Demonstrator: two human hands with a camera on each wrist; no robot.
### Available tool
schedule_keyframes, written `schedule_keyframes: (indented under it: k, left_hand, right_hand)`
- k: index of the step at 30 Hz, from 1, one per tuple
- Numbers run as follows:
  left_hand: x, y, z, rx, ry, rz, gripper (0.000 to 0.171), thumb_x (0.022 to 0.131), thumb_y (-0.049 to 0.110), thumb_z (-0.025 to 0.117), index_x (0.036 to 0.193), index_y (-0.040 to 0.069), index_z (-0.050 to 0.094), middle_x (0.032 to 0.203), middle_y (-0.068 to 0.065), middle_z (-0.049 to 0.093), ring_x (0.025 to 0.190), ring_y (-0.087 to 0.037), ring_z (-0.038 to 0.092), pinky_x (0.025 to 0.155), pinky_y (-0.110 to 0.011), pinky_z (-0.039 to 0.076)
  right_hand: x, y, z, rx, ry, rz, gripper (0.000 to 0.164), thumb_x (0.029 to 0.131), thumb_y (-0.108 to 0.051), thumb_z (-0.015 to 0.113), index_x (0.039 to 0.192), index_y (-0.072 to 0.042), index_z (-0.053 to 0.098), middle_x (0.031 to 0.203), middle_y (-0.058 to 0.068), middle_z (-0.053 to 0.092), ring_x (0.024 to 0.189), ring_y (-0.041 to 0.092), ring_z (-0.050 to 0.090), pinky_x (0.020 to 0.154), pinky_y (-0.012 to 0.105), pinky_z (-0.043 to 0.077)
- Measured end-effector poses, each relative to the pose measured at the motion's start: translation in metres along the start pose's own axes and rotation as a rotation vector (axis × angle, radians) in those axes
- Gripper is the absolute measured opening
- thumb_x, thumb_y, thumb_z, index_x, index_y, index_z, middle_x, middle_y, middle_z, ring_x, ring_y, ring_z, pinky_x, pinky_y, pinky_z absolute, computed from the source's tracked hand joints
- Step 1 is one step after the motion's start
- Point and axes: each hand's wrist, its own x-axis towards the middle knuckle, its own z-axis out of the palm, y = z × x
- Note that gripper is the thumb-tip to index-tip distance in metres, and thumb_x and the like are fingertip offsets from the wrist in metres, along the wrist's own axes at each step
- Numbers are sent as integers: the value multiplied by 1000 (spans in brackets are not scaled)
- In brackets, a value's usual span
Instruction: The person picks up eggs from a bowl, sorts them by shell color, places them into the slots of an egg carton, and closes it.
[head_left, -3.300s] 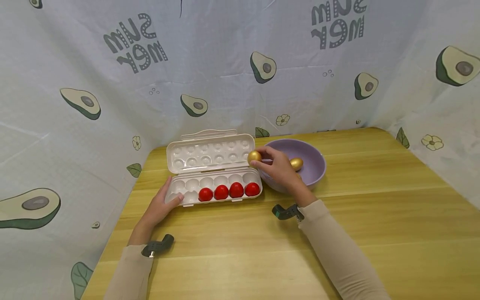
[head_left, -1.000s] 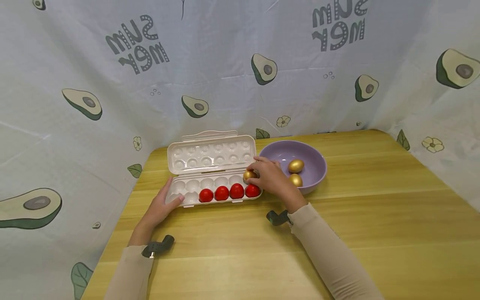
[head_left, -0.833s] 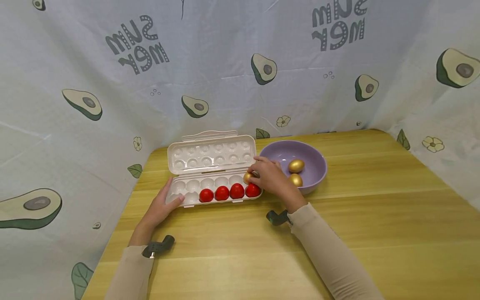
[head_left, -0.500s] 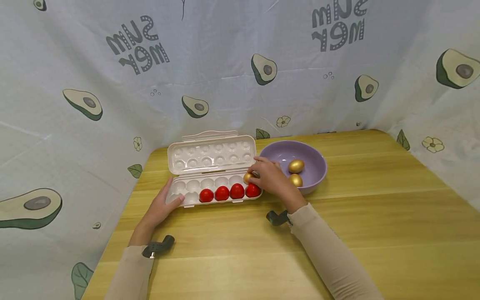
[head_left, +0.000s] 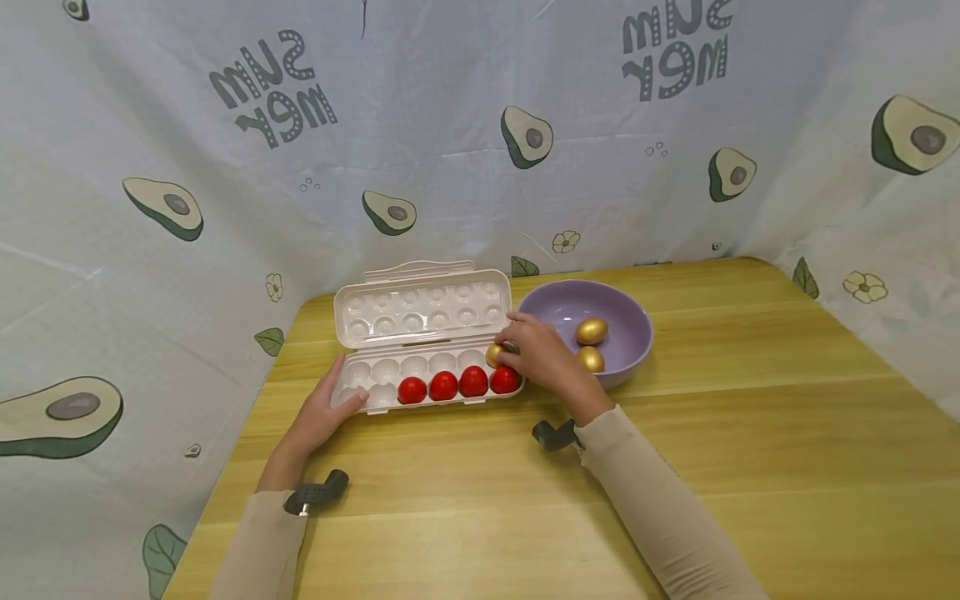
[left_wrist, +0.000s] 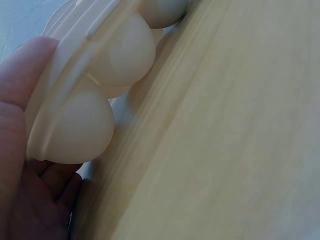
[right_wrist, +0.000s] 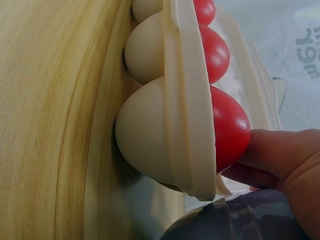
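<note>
A white plastic egg carton point(head_left: 414, 367) lies with its lid point(head_left: 423, 310) tipped back. Several red eggs point(head_left: 473, 381) fill the right part of its front row. My left hand point(head_left: 318, 412) grips the carton's left end, thumb over the rim and fingers below it in the left wrist view. At the back row's right end, my right hand point(head_left: 543, 354) pinches a gold egg point(head_left: 494, 356) sitting in the last cup. In the right wrist view the red egg point(right_wrist: 230, 127) at the carton's end hides the gold egg and most of the fingertips.
A purple bowl point(head_left: 636, 333) with two gold eggs point(head_left: 592, 331) in view stands right of the carton, close behind my right hand. The wooden table point(head_left: 450, 492) ends at a white patterned curtain point(head_left: 450, 150) behind and on the left.
Since the oldest frame, my right hand has carried the gold egg from beside the bowl's rim down into the back right cup. During the last second neither hand visibly moves.
</note>
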Motion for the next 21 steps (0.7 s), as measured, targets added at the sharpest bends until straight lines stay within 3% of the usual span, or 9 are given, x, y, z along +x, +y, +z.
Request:
schedule_keyframes:
  k: [8,15,21]
  left_hand:
    - [-1,2,-1,-7,2,2,88,92,41,61,157,15,9,160,-19,11,145,-41,10,114,-60,10]
    - [-1,2,-1,-13,-5,-8,88,92,42,61,157,18,7,160,-18,10,145,-41,9,114,-60,9]
    - [-2,5,-2,-37,-5,7,88,91,38,63,157,16,8,160,-19,10,145,-41,9,114,-60,10]
  right_hand:
    - [-1,0,-1,29,-9,4,22,86,-19,74,104,-7,74,108,7,71,135,30,41,108,53,35]
    - [-2,2,-5,154,-6,66,26,89,-18,71,111,-5,72,136,19,54,132,36,44,110,48,34]
    - [-3,3,-9,214,50,66,30,89,-19,70,116,-5,69,132,18,58,125,34,52,106,47,39]
